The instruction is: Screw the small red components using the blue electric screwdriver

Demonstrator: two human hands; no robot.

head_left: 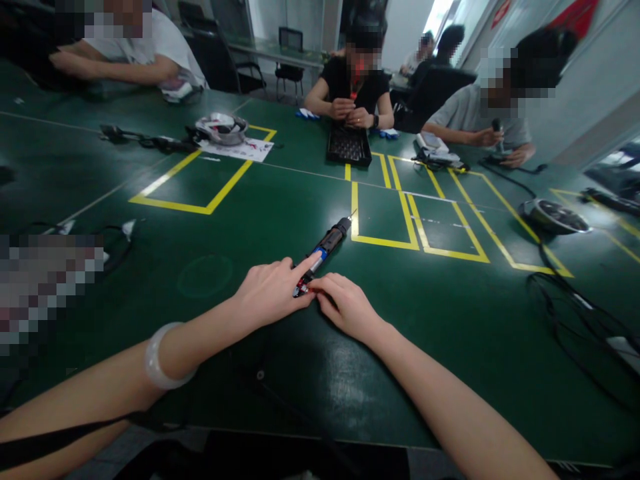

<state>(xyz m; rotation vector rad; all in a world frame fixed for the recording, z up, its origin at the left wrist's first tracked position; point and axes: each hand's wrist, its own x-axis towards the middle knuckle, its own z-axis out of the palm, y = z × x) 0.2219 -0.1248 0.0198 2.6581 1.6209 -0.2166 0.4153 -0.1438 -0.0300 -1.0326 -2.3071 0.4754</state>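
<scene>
Fingers: left hand (267, 293) holds tool (328, 240); right hand (354, 309) pinches its end facing the tabletop's (465, 320) near edge. Firm bracing, light pressure advised.

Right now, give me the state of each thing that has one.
Thin-tipped tool: slanted, tip pointing away
Left hand: gripping the tool, index extended
Right hand: fingertips at tool's near end
White bracelet: worn
Black tray: upright, open-topped
White sheet: lying flat
Black cables: loosely coiled

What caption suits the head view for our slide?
Left hand and right hand meet at a slim device on a green table.
</scene>
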